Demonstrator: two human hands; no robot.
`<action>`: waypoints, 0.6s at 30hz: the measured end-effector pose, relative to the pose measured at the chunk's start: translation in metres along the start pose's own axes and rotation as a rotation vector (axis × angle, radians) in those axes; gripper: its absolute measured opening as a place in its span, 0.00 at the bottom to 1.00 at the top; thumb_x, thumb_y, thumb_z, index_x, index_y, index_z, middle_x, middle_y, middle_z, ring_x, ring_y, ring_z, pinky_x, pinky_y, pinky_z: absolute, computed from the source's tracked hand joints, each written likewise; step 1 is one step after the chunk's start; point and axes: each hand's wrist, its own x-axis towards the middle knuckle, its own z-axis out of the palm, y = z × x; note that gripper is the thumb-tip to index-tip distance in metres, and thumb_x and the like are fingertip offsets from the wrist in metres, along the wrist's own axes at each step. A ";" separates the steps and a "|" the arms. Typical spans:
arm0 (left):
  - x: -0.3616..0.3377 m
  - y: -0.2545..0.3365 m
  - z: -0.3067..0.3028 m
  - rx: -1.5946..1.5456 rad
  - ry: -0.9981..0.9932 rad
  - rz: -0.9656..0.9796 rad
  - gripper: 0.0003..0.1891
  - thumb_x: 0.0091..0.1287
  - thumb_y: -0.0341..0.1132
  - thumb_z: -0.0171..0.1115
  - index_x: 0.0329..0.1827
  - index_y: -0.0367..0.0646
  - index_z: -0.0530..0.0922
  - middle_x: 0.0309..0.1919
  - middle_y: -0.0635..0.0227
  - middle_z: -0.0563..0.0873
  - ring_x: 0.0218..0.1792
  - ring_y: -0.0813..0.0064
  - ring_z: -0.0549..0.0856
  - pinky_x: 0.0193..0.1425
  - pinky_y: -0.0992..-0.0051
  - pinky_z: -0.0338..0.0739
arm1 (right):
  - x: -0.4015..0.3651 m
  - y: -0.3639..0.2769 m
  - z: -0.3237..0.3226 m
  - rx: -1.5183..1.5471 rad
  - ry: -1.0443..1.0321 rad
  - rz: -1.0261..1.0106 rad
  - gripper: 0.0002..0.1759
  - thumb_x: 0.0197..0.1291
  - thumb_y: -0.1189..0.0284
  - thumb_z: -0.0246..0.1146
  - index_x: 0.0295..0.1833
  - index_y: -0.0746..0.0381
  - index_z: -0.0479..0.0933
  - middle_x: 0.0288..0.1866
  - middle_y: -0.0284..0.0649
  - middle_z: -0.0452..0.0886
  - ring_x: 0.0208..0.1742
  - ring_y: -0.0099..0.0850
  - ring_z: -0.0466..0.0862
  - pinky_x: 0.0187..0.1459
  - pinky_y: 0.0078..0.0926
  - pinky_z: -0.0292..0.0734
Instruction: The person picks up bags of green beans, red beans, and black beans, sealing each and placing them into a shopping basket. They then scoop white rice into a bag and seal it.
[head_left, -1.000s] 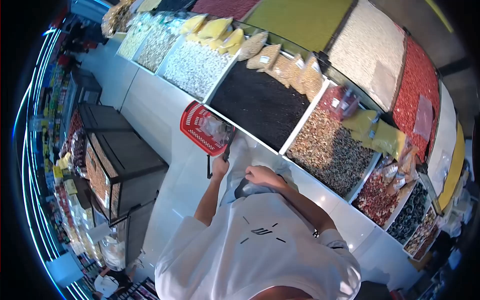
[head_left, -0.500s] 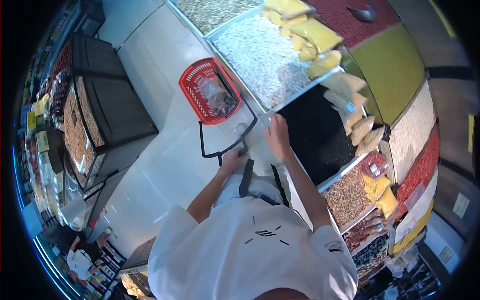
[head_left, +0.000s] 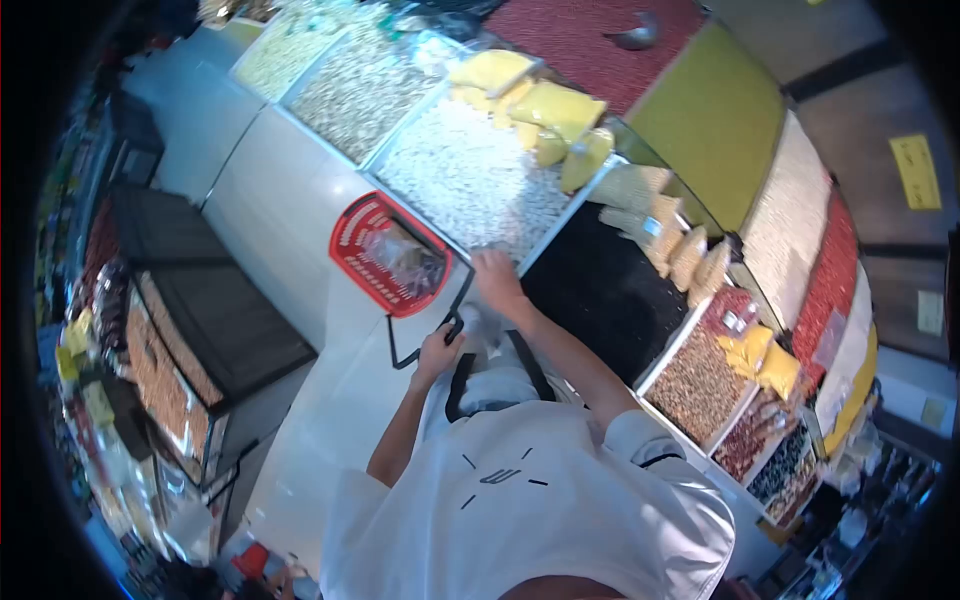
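My left hand [head_left: 438, 352] is closed around the black handle [head_left: 461, 325] of a red shopping basket [head_left: 347, 262]. The basket hangs in front of me, tilted, with a clear plastic bag [head_left: 405, 262] of something inside. My right hand [head_left: 495, 282] reaches forward to the near corner of a bin of white seeds [head_left: 470, 175]. Its fingers look stretched out, a little blurred, and overlap the bin's rim, with nothing seen in them. Right of that hand lies a bin of small black grains [head_left: 610, 285].
Bags of yellow grain [head_left: 550, 110] and tan bags [head_left: 690, 258] line the bins' far side. Beyond are dark red beans with a metal scoop [head_left: 635, 35] and green beans [head_left: 705, 100]. Mixed nuts [head_left: 695, 390] lie right. A dark display cabinet [head_left: 215, 290] stands left across the tiled floor [head_left: 250, 180].
The view has turned and moved forward along the bins. My right hand has shifted from beside the black grains to the white seeds' corner. The basket stays in my left hand.
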 end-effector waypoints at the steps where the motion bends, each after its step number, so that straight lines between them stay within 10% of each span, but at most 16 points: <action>1: -0.001 0.001 -0.004 -0.016 0.025 0.029 0.20 0.61 0.48 0.57 0.42 0.38 0.77 0.25 0.54 0.81 0.30 0.54 0.81 0.35 0.63 0.72 | 0.004 -0.007 0.006 0.005 -0.037 0.009 0.16 0.49 0.75 0.53 0.46 0.63 0.72 0.38 0.45 0.73 0.43 0.41 0.73 0.44 0.38 0.67; 7: -0.008 -0.012 -0.006 -0.562 -0.062 -0.086 0.18 0.67 0.46 0.52 0.41 0.37 0.74 0.26 0.71 0.78 0.28 0.80 0.77 0.34 0.78 0.73 | 0.047 -0.017 0.025 0.065 -0.082 0.005 0.17 0.50 0.78 0.52 0.49 0.65 0.69 0.38 0.45 0.73 0.43 0.41 0.73 0.45 0.38 0.67; 18: 0.062 -0.188 -0.019 -0.185 0.063 -0.412 0.13 0.60 0.42 0.53 0.36 0.42 0.79 0.35 0.52 0.82 0.39 0.52 0.81 0.44 0.60 0.74 | 0.133 -0.038 0.056 0.178 -0.341 0.110 0.17 0.57 0.77 0.51 0.53 0.67 0.68 0.39 0.49 0.71 0.44 0.47 0.71 0.47 0.41 0.66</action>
